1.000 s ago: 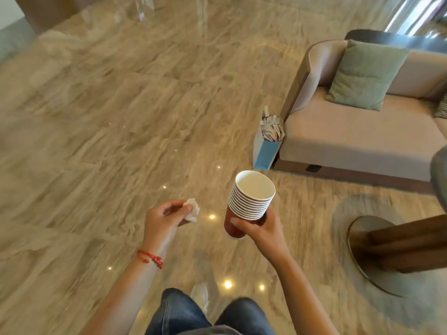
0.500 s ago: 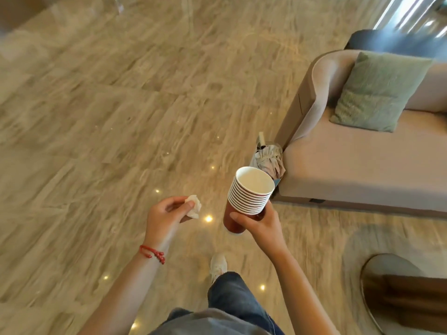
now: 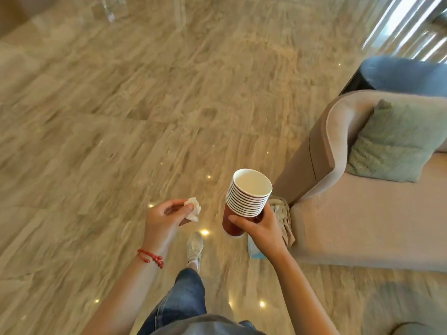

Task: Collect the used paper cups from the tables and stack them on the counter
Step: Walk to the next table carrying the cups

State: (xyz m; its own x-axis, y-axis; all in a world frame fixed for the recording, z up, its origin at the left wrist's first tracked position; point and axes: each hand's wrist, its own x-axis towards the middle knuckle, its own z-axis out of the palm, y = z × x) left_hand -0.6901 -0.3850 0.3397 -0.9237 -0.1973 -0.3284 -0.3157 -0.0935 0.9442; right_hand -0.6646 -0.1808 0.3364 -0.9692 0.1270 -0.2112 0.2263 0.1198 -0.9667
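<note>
A stack of several red paper cups [image 3: 246, 197] with white rims and a white inside is held upright in front of me. My right hand [image 3: 260, 228] grips the stack around its lower part. My left hand [image 3: 164, 217], with a red string bracelet on the wrist, pinches a crumpled white tissue [image 3: 192, 209] between thumb and fingers. Both hands are over the polished stone floor [image 3: 121, 117], a little apart from each other.
A beige sofa [image 3: 362, 213] with a green cushion [image 3: 396, 141] stands close on the right. A blue paper bag with a folded umbrella [image 3: 281, 221] leans at the sofa's near corner, partly behind my right hand. My leg and white shoe [image 3: 194, 247] are below.
I have walked forward: the sofa and the blue bag have come nearer and lower in view. Both hands keep the same hold on the cups and the tissue.
</note>
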